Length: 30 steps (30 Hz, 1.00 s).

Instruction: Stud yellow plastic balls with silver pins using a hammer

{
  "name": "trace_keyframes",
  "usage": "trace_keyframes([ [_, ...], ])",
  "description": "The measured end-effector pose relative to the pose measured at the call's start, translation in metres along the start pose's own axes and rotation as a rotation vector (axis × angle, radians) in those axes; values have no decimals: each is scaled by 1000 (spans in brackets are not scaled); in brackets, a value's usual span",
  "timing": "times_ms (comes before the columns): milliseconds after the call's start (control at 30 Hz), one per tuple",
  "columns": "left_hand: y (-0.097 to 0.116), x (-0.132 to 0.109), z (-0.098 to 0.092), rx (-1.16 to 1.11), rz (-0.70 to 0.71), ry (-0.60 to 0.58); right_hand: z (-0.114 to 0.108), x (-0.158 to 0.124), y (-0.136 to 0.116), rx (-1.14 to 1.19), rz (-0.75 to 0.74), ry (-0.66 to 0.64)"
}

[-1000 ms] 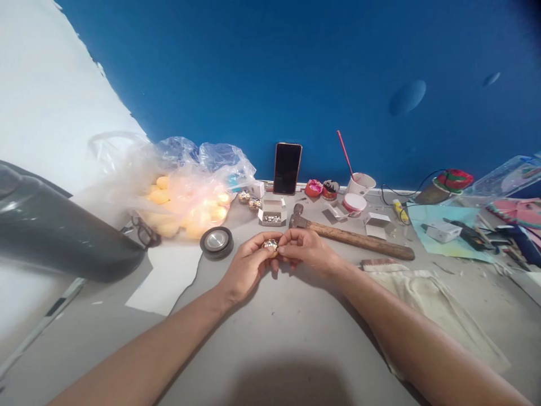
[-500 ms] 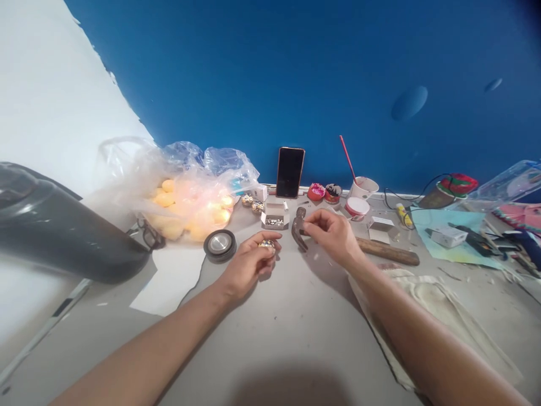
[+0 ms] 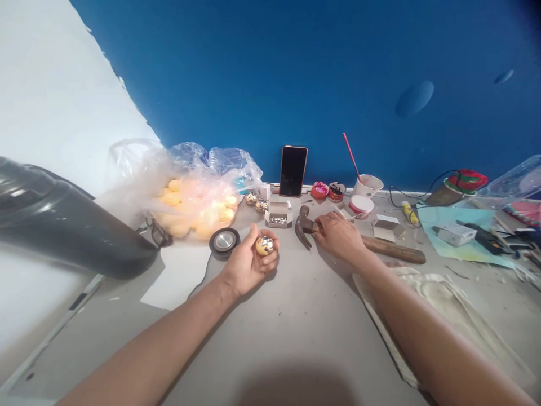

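In my left hand [image 3: 249, 259], palm turned up, sits a small yellow ball [image 3: 265, 245] partly covered with shiny silver tack heads. The fingers curl round its far side and the thumb stands off to the left. My right hand [image 3: 340, 234] lies over the handle of a claw hammer [image 3: 395, 250], close behind its head, with the fingers round the wood. The hammer rests on the table, its claw pointing toward me. Just beyond my left hand stands a small open box [image 3: 279, 215] of silver tacks.
A round black-rimmed lid [image 3: 224, 242] lies left of my left hand. Behind it are a plastic bag of yellow balls [image 3: 173, 197] and several studded balls [image 3: 256, 203]. A phone [image 3: 293, 171] leans on the wall. A paper cup [image 3: 369, 185] and cloth [image 3: 439, 316] are rightward.
My right hand has moved from the hammer's head onto its handle. My left hand has turned palm up, showing more of the ball. The whole view has shifted slightly.
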<state>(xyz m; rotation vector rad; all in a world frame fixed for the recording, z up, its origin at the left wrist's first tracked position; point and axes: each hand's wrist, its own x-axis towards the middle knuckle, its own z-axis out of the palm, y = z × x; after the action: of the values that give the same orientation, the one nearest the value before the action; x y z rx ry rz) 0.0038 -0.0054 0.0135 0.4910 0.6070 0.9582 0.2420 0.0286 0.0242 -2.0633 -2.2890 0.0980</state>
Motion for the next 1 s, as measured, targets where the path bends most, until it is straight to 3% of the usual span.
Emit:
trace_keyframes([
  [100,-4,2,-1,172,65,22,4,2,1,-24,-5,-9],
  [300,-8,4,-7,817,303,192,0,-5,-11,-64,-19,40],
  [433,-7,4,-10,1032,419,241,-8,-12,-19,18,75,125],
  [567,-8,6,-12,1055,408,242,-8,-17,-18,-19,38,273],
  [767,-11,8,-10,923,358,206,-7,-30,-25,11,-214,658],
  [900,-10,5,-4,869,330,161,-7,-36,-32,41,-431,720],
  [1000,-8,4,1,828,306,180,-8,-37,-34,36,-412,796],
])
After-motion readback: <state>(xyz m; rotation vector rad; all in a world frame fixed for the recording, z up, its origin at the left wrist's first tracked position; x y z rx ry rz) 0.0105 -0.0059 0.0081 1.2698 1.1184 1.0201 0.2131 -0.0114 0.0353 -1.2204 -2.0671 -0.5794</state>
